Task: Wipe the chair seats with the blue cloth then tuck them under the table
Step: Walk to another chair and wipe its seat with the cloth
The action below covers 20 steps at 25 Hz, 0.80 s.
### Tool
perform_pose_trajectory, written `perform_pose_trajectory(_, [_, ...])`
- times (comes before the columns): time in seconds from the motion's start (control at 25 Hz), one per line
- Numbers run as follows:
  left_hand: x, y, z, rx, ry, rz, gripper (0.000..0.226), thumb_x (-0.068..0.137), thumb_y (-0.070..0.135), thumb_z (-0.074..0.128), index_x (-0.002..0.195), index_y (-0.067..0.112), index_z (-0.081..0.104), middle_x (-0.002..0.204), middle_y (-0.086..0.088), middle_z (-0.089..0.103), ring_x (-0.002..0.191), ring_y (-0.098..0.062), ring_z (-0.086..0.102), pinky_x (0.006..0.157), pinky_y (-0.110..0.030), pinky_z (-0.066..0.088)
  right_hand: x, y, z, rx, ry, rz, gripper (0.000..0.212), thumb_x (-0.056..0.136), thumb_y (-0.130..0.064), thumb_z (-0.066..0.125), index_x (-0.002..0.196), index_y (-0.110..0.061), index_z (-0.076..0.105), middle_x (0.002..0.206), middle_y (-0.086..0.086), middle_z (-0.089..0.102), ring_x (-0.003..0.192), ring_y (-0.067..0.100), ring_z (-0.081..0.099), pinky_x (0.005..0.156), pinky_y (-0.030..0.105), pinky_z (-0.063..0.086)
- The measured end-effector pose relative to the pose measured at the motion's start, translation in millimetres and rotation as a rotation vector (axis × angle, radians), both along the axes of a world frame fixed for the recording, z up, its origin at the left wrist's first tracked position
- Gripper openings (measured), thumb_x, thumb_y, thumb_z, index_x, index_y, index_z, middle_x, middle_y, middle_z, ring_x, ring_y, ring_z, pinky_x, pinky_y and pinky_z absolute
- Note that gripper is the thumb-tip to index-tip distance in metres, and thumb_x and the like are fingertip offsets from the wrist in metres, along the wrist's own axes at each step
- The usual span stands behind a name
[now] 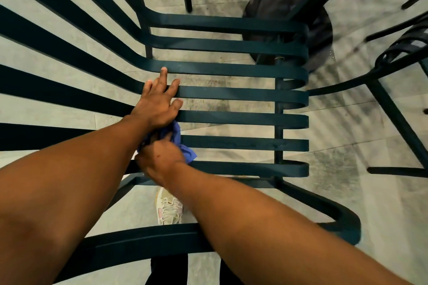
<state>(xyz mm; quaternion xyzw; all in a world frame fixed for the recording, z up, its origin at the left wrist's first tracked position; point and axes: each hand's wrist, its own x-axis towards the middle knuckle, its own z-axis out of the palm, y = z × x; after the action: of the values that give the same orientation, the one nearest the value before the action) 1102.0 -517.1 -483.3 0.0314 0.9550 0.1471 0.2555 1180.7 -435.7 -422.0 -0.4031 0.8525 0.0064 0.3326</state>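
With my left hand (159,102) spread flat on the seat (243,95) slats to brace, my right hand (162,159) gripped the bunched cloth (183,143) at the seat's 9 o'clock edge to wipe.

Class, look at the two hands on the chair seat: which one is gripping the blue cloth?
The right hand, nearer the camera, is closed on the blue cloth. The left hand lies flat with fingers spread on the slats, holding nothing.

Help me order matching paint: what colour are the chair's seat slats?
Dark teal-green metal seat slats, clearest in the head view.
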Motion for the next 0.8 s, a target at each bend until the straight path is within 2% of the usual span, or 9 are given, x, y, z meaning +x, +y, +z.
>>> perform_pose_trajectory(0.12, [3, 3, 0, -0.074, -0.003, -0.034, 0.066, 0.100, 0.047, 0.030, 0.155, 0.017, 0.007, 0.160, -0.017, -0.016, 0.149, -0.031, -0.002, 0.118, -0.044, -0.005, -6, 53, -11, -0.037, 0.144, 0.129, 0.038, 0.099, -0.018, 0.037, 0.134, -0.014, 0.054, 0.140, 0.013, 0.046, 0.122, 0.039, 0.045, 0.097, 0.042, 0.040])
perform_pose_trajectory(0.24, [6, 8, 1, -0.123, -0.013, -0.029, 0.070, 0.099, 0.051, 0.028, 0.155, 0.018, 0.001, 0.159, -0.017, -0.018, 0.149, -0.031, -0.006, 0.119, -0.044, -0.005, -13, 132, -8, -0.065, 0.151, 0.032, 0.037, 0.093, -0.018, 0.040, 0.120, -0.017, 0.065, 0.141, 0.014, 0.044, 0.117, 0.041, 0.048, 0.080, 0.043, 0.053])
perform_pose_trajectory(0.36, [17, 14, -1, -0.155, 0.032, -0.009, 0.068, 0.099, 0.053, 0.019, 0.155, 0.018, 0.000, 0.161, -0.014, -0.012, 0.149, -0.031, -0.007, 0.120, -0.048, -0.004, -24, 221, 4, 0.058, 0.055, 0.042, 0.040, 0.091, -0.022, 0.055, 0.131, -0.029, 0.056, 0.146, 0.007, 0.034, 0.130, 0.033, 0.036, 0.089, 0.042, 0.052])
perform_pose_trajectory(0.48, [31, 22, -1, -0.137, 0.046, 0.033, 0.069, 0.099, 0.053, 0.017, 0.155, 0.017, -0.001, 0.162, -0.013, -0.011, 0.149, -0.030, -0.009, 0.119, -0.050, -0.004, -32, 281, 20, 0.125, 0.082, -0.157, 0.036, 0.081, -0.026, 0.072, 0.116, -0.033, 0.064, 0.126, 0.005, 0.047, 0.116, 0.027, 0.044, 0.085, 0.035, 0.051])
perform_pose_trajectory(0.6, [45, 33, 3, -0.104, 0.030, 0.079, 0.071, 0.098, 0.057, 0.017, 0.154, 0.020, -0.004, 0.161, -0.010, -0.016, 0.148, -0.029, -0.014, 0.118, -0.050, -0.004, -33, 307, 26, 0.249, 0.018, -0.318, 0.032, 0.083, -0.024, 0.067, 0.112, -0.033, 0.059, 0.124, 0.003, 0.041, 0.114, 0.024, 0.043, 0.090, 0.030, 0.045])
perform_pose_trajectory(0.72, [48, 39, 8, -0.126, -0.009, 0.103, 0.071, 0.098, 0.057, 0.019, 0.154, 0.021, -0.004, 0.161, -0.010, -0.016, 0.148, -0.030, -0.012, 0.118, -0.050, -0.001, -39, 317, 25, 0.276, -0.039, -0.562, 0.016, 0.084, -0.022, 0.065, 0.095, -0.031, 0.057, 0.120, 0.005, 0.044, 0.099, 0.021, 0.048, 0.084, 0.026, 0.043])
perform_pose_trajectory(0.8, [44, 47, 17, -0.149, -0.082, 0.138, 0.071, 0.099, 0.053, 0.025, 0.155, 0.019, -0.003, 0.161, -0.012, -0.014, 0.149, -0.032, -0.007, 0.119, -0.051, 0.004, -43, 317, 25, 0.282, -0.078, -0.712, 0.013, 0.084, -0.022, 0.063, 0.088, -0.032, 0.055, 0.118, 0.007, 0.049, 0.092, 0.022, 0.049, 0.082, 0.028, 0.042])
